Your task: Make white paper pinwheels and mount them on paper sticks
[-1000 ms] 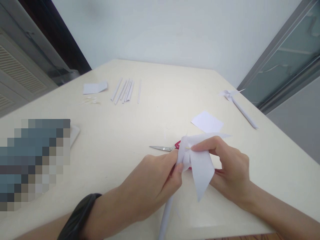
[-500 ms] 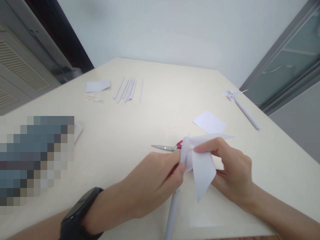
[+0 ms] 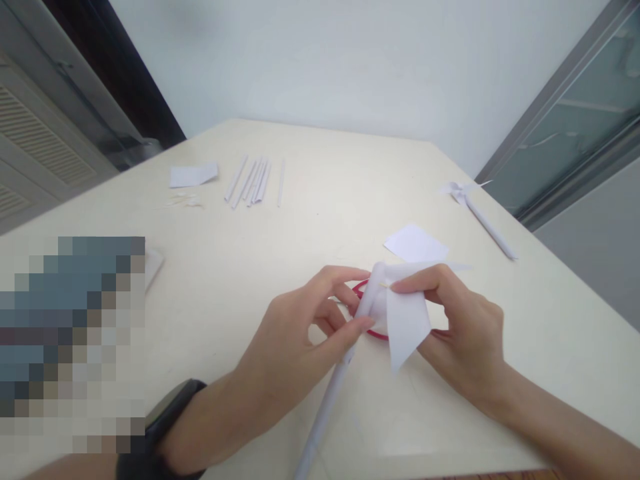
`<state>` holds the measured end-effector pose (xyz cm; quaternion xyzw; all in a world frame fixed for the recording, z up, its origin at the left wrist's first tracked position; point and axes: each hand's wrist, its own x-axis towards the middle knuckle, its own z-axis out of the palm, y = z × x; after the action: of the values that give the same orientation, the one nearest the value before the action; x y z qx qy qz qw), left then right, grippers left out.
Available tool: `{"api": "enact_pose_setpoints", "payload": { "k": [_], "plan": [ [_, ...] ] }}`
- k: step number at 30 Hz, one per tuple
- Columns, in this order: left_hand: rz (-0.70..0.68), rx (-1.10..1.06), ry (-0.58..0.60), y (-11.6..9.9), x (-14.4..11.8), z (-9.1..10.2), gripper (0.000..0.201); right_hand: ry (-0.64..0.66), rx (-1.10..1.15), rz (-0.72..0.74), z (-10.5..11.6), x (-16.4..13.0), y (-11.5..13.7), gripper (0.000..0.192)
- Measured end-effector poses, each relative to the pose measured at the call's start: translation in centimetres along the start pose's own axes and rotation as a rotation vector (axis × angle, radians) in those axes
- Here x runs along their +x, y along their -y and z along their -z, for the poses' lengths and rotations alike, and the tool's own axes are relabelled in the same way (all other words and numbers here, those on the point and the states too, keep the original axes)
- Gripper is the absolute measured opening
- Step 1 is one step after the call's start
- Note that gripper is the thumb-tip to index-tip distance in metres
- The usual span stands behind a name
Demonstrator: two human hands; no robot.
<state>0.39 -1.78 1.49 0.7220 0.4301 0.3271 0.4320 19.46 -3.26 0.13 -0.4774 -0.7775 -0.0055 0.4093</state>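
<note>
Both hands work on a white paper pinwheel (image 3: 406, 319) over the near part of the cream table (image 3: 280, 253). My left hand (image 3: 305, 333) pinches the top of its rolled paper stick (image 3: 325, 413), which slants down toward the near edge. My right hand (image 3: 460, 333) grips the folded blades, forefinger pressed at the centre, where a thin pin pokes out. Red-handled scissors (image 3: 367, 313) lie on the table under the hands, mostly hidden.
A finished paper pinwheel (image 3: 475, 207) lies at the right edge. A white paper square (image 3: 415, 243) sits behind my hands. Several rolled paper sticks (image 3: 253, 180) and a paper sheet (image 3: 193, 175) lie at the far left. A blurred patch covers the left side.
My left hand has opened its upper fingers and slid up the stick, now covering the scissor blades. The stick has tilted further left. My right hand stays on the blades.
</note>
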Motion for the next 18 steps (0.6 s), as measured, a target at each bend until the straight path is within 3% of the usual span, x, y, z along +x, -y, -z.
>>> {"api": "enact_pose_setpoints", "payload": {
  "k": [7, 13, 18],
  "plan": [
    [0.027, -0.082, 0.000, -0.05, -0.06, -0.10, 0.025, 0.002, 0.037, -0.007, -0.15, -0.14, 0.06, 0.029],
    [0.032, -0.135, 0.008, -0.18, -0.19, -0.19, 0.033, 0.023, 0.055, 0.007, -0.05, -0.09, -0.03, 0.032],
    [0.008, -0.077, 0.021, -0.25, -0.16, -0.01, 0.032, 0.034, 0.043, 0.035, 0.08, -0.12, -0.13, 0.032]
  ]
}}
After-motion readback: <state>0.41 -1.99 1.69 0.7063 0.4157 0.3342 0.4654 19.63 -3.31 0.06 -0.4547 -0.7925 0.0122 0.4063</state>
